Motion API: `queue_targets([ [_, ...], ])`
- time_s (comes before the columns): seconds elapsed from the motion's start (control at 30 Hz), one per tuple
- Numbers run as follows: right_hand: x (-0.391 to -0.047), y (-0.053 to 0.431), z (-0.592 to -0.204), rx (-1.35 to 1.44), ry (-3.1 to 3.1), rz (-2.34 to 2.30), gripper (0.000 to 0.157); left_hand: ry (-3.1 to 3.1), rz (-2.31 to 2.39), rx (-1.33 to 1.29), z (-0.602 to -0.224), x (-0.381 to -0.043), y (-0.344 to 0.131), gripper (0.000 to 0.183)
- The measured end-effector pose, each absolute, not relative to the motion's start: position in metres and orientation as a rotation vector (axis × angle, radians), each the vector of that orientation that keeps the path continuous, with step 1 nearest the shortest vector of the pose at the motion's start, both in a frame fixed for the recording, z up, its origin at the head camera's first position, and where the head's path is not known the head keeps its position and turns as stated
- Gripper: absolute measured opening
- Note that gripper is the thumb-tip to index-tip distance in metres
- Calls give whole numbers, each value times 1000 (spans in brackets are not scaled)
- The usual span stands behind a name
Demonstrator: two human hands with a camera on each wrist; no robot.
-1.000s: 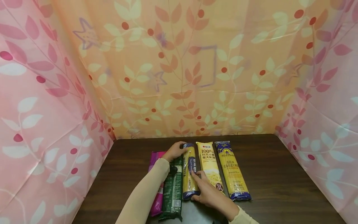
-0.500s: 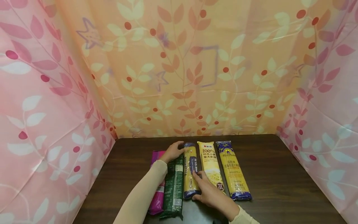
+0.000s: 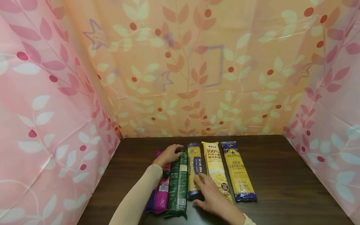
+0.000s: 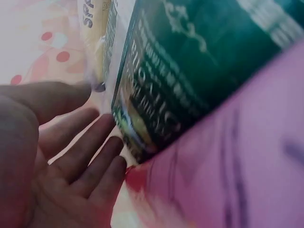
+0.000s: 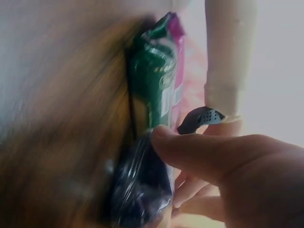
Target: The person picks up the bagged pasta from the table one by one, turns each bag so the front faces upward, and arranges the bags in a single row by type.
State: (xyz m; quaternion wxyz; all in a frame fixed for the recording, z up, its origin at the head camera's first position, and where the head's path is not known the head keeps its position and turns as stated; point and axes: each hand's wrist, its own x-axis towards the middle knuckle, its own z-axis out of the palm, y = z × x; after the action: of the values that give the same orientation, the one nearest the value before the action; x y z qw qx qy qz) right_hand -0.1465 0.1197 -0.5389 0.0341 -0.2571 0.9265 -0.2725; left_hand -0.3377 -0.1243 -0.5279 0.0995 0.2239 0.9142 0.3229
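Observation:
Pasta packs lie side by side in the head view. My left hand (image 3: 167,156) is over the far end of the green pasta pack (image 3: 178,184) and the magenta pasta pack (image 3: 162,197). Its fingers are spread and loosely bent, holding nothing, beside the packs' ends in the left wrist view. My right hand (image 3: 211,195) rests at the near end of the blue-and-yellow spaghetti pack (image 3: 194,165). Its fingers lie over that pack's right side. In the right wrist view, the thumb (image 5: 166,137) is against the dark blue wrapper end (image 5: 142,185). The left forearm partly hides the magenta pack.
Right of the hands lie a pale yellow pasta pack (image 3: 216,168) and a yellow pack with blue ends (image 3: 239,172). A dark blue-purple wrapper (image 3: 150,201) shows at the far left of the row. Patterned cloth (image 3: 197,78) walls the dark wooden table (image 3: 281,181).
My left hand has moved left, off the far end of the blue-and-yellow spaghetti pack to the green and magenta packs. The right hand stays at the spaghetti pack's near end.

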Motion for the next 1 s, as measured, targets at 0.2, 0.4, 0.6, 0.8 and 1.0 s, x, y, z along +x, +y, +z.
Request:
queue_targets([
  [0.2,-139,114,-535,-976,2887,-826,71,2707,766,739,-518,-332,-123,50],
  [0.4,-132,107,-541,-1050,2852,-871,66,2700,667,708,-513,-329,-118,61],
  [0.6,-128,103,-547,-1070,2842,-793,77,2722,585,652,-513,-329,-115,65],
  [0.8,-129,98,-552,-1066,2898,-667,89,2721,555,640,-513,-329,-118,57],
  [1.0,-130,92,-555,-1000,2900,-663,102,2700,604,617,-512,-328,-121,54],
])
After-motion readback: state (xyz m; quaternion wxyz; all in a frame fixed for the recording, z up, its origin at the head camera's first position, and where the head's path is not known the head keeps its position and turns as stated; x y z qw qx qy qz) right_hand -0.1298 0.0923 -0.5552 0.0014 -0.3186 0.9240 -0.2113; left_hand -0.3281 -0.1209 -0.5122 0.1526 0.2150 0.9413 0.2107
